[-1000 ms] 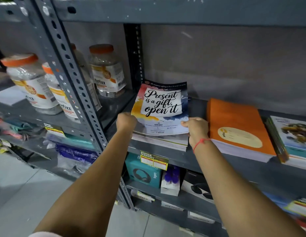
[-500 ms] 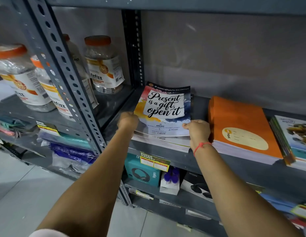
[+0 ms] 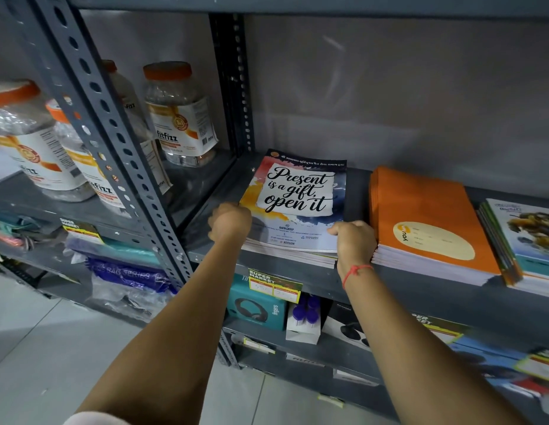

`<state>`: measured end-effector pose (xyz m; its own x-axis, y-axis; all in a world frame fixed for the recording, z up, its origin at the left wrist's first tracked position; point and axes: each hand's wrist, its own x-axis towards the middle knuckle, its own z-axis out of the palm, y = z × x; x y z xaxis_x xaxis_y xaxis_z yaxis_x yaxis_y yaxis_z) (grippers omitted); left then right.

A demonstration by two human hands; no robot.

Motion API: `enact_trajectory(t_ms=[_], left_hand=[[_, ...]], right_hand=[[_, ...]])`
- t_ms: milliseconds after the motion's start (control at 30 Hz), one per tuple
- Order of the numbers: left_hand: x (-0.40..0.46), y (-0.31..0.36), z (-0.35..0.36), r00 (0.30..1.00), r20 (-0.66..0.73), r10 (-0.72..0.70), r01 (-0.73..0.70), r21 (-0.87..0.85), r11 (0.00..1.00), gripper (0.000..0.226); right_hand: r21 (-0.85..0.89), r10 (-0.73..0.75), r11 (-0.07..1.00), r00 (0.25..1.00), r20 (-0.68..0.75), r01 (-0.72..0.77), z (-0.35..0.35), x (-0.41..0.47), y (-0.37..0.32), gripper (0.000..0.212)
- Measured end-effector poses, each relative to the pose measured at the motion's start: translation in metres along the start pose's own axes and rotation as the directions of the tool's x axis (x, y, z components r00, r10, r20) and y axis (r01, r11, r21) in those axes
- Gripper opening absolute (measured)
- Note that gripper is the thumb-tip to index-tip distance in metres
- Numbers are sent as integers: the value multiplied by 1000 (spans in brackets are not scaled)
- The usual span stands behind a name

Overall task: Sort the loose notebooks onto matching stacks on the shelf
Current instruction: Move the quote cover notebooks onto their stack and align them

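Note:
A stack of notebooks with a "Present is a gift, open it" cover point(image 3: 297, 197) lies flat on the grey metal shelf point(image 3: 353, 283). My left hand point(image 3: 228, 223) is curled against the stack's near left corner. My right hand point(image 3: 354, 240) grips the near right corner, thumb on the top cover; a red thread circles that wrist. Right of it lies a stack of orange notebooks point(image 3: 426, 222). Further right, a stack with a pale illustrated cover point(image 3: 524, 240) runs off the frame edge.
A perforated steel upright point(image 3: 113, 142) stands left of my left arm. Behind it, several orange-lidded jars point(image 3: 181, 118) sit on the neighbouring shelf. Below are a teal headphone box point(image 3: 257, 311), a white carton point(image 3: 303, 323) and yellow price tags point(image 3: 274, 285). Grey floor tiles lie beneath.
The top notebook, tilted up at its far edge a second ago, now lies flat on the stack. Both hands stay at the near corners.

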<state>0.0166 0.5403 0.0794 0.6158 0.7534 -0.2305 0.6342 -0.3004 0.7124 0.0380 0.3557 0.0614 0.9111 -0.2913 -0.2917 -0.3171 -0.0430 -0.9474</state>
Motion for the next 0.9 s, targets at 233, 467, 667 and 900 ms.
enact_trajectory(t_ms=[233,467,667,900], left_hand=[[-6,-3,3,999,-37,38,-39,-24,999,36],[-5,-7,4,998,-41,48,-51,-73,996,34],[-6,-22,5,997,-55,47,-61,-285,957,31],[-7,-22,-4,994,-8,106,-106,-188,977,19]], right_hand=[[-33,36,999,999,-31,-37,0,-9,9,21],[-163,-121,981,990,-69,109,-1,-23,25,20],[-221,-170,964,982,-84,148,-2,-27,29,28],[-247,-166,959,982,-87,141,-2,-35,26,31]])
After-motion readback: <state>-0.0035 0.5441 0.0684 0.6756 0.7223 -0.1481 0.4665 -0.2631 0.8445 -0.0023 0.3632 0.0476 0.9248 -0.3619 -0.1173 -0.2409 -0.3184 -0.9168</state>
